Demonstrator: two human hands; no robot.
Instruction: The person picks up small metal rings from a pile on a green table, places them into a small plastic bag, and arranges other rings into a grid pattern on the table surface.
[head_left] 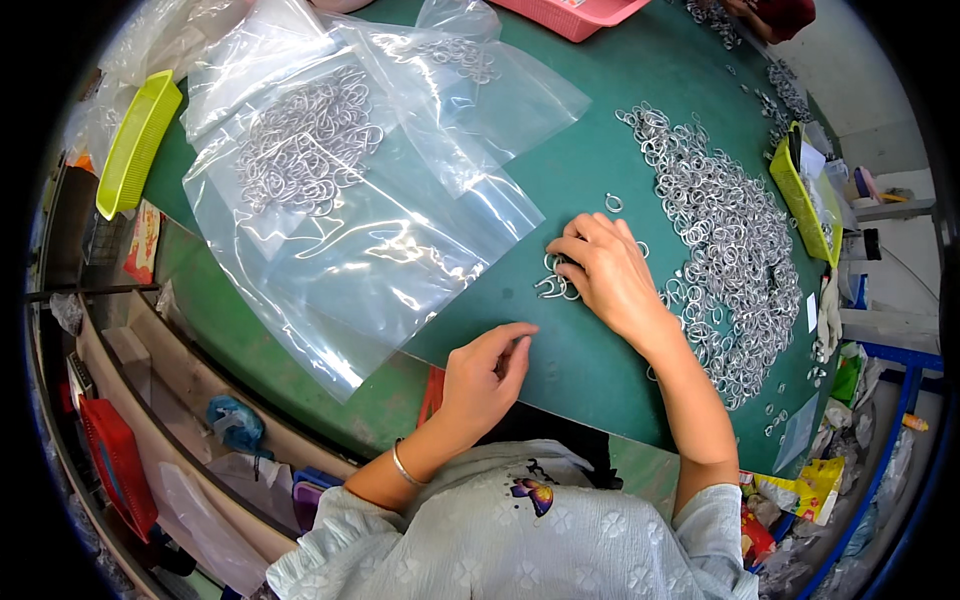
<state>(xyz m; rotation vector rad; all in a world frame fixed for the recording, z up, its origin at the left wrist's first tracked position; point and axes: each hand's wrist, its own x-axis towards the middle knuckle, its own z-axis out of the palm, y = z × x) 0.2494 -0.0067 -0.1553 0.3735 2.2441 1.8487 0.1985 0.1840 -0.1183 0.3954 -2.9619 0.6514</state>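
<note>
My right hand (608, 275) is bent over a few small silver metal rings (553, 288) on the green table, its fingers curled down on them and its fingertips partly hidden. A single ring (613, 203) lies just beyond its knuckles. To its right spreads a large heap of the same rings (725, 240). My left hand (488, 375) hovers at the table's near edge with curled fingers and the thumb close to them; whatever may be inside is hidden. Ahead of it lies a clear plastic bag (400, 270) with a pile of rings (305, 145) on or in it.
A second clear bag (520, 95) with rings lies farther back. Yellow-green baskets (135, 145) (800, 200) stand at both sides, and a pink basket (580, 15) at the far edge. Another person's hand (745, 10) is at the far right. Shelves (190, 420) with a red tray (115, 465) flank my left.
</note>
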